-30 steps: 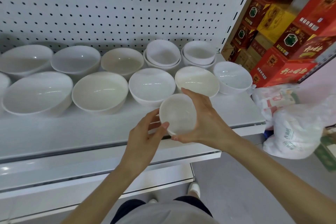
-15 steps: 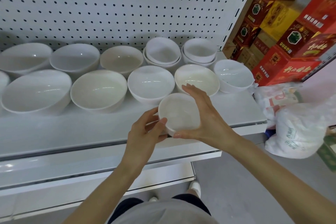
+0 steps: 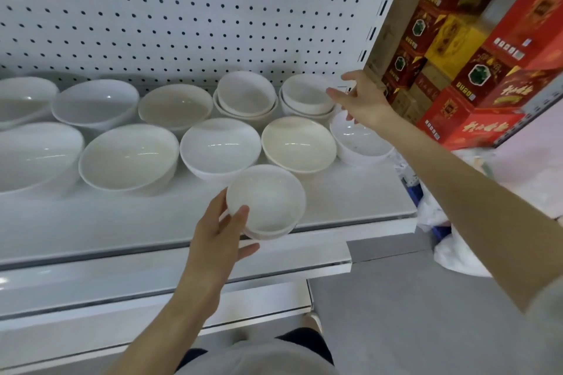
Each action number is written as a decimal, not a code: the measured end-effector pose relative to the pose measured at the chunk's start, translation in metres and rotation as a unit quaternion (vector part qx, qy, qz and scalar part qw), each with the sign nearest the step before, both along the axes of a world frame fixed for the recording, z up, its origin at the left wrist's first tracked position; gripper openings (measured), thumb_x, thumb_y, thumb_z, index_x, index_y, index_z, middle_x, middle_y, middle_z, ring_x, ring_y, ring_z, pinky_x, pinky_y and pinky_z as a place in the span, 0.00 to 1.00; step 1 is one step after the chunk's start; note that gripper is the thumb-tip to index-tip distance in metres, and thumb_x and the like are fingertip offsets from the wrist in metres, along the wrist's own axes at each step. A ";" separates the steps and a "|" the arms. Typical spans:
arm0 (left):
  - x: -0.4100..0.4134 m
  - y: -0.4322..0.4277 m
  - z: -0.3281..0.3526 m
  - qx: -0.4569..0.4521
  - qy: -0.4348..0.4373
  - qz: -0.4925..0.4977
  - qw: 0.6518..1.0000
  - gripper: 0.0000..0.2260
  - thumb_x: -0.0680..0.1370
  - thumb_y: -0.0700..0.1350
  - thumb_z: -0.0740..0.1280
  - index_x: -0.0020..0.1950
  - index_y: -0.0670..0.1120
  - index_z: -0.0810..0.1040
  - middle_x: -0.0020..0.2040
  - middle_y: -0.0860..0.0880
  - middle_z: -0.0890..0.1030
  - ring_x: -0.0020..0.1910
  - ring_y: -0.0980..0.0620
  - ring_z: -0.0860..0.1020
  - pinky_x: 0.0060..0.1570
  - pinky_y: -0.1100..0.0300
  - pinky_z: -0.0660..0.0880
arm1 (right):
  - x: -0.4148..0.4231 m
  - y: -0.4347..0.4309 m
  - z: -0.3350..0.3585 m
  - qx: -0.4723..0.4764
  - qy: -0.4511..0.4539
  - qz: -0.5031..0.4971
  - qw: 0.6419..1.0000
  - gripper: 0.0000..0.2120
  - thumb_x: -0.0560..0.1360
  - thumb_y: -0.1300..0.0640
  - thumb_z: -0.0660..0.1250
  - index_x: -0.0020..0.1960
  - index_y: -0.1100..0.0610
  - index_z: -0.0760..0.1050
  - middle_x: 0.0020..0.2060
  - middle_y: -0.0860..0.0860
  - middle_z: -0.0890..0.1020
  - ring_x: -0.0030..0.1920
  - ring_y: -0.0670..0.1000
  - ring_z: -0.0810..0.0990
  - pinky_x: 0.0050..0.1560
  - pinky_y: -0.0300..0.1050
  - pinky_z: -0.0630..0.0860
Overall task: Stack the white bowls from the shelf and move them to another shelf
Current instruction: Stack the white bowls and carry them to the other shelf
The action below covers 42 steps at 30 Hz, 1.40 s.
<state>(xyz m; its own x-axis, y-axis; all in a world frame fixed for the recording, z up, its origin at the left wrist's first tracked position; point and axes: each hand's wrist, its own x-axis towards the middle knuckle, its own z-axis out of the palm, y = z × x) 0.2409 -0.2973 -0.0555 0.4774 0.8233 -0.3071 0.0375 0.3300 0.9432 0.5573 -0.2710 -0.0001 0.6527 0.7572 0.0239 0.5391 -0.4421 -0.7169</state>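
My left hand (image 3: 217,236) grips a small stack of two white bowls (image 3: 266,201) by the near left rim, thumb inside, above the front edge of the white shelf (image 3: 350,198). My right hand (image 3: 362,97) is stretched out with open fingers beside the back-right stack of small white bowls (image 3: 306,94), close to its right rim and holding nothing. Another small stack (image 3: 246,97) stands left of it. Several larger white bowls fill the shelf in two rows, among them a cream one (image 3: 298,143) and a white one (image 3: 359,138) under my right wrist.
A white pegboard (image 3: 182,9) backs the shelf. Red and yellow cartons (image 3: 472,70) are piled to the right of the shelf upright. White plastic bags (image 3: 451,240) lie on the grey floor at the right. A lower shelf ledge (image 3: 152,283) juts out below.
My right hand has let go of the held bowls and reached back right to the rear stack. My left hand alone now holds the small stack, a little nearer the shelf.
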 end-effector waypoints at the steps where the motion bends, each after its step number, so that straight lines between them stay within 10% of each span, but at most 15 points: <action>1: 0.001 -0.001 0.000 -0.002 0.003 0.002 1.000 0.17 0.80 0.44 0.62 0.68 0.55 0.71 0.59 0.54 0.76 0.54 0.52 0.78 0.50 0.49 0.81 | 0.009 0.007 0.002 -0.018 -0.017 0.010 1.000 0.26 0.76 0.43 0.65 0.69 0.54 0.64 0.40 0.50 0.73 0.33 0.46 0.74 0.28 0.34 0.70; 8: 0.009 -0.007 0.003 -0.006 0.019 0.036 0.999 0.18 0.78 0.47 0.66 0.68 0.55 0.72 0.62 0.52 0.76 0.58 0.48 0.77 0.47 0.50 0.82 | 0.047 0.036 0.006 -0.147 -0.026 0.110 0.983 0.24 0.77 0.43 0.64 0.67 0.53 0.66 0.34 0.52 0.77 0.30 0.49 0.72 0.29 0.41 0.69; 27: 0.020 -0.015 0.011 -0.011 0.026 0.084 0.996 0.30 0.67 0.61 0.67 0.68 0.55 0.71 0.64 0.51 0.73 0.59 0.45 0.76 0.46 0.46 0.82 | 0.062 0.051 0.009 -0.097 0.039 0.163 0.981 0.19 0.79 0.63 0.60 0.69 0.56 0.68 0.31 0.59 0.79 0.21 0.48 0.75 0.20 0.38 0.70; 34: 0.014 -0.013 0.010 -0.021 -0.007 0.066 0.998 0.28 0.67 0.63 0.64 0.66 0.56 0.74 0.63 0.50 0.75 0.58 0.45 0.77 0.47 0.45 0.82 | 0.041 0.027 0.046 0.004 -0.015 0.127 0.992 0.19 0.79 0.64 0.59 0.70 0.57 0.66 0.52 0.63 0.77 0.37 0.57 0.76 0.26 0.41 0.74; 42: 0.008 -0.012 0.001 0.006 -0.041 0.038 0.998 0.25 0.73 0.68 0.59 0.67 0.62 0.70 0.65 0.54 0.73 0.62 0.49 0.75 0.47 0.47 0.82 | -0.034 -0.043 0.072 0.050 0.093 0.096 0.990 0.15 0.80 0.65 0.59 0.64 0.54 0.67 0.28 0.61 0.78 0.20 0.50 0.76 0.21 0.40 0.74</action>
<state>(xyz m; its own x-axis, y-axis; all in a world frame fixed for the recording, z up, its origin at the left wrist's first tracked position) 0.2485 -0.3093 -0.0540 0.4370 0.8612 -0.2595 -0.0641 0.3175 0.9461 0.5230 -0.3138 0.0722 0.4966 0.8680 -0.0021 0.4617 -0.2662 -0.8461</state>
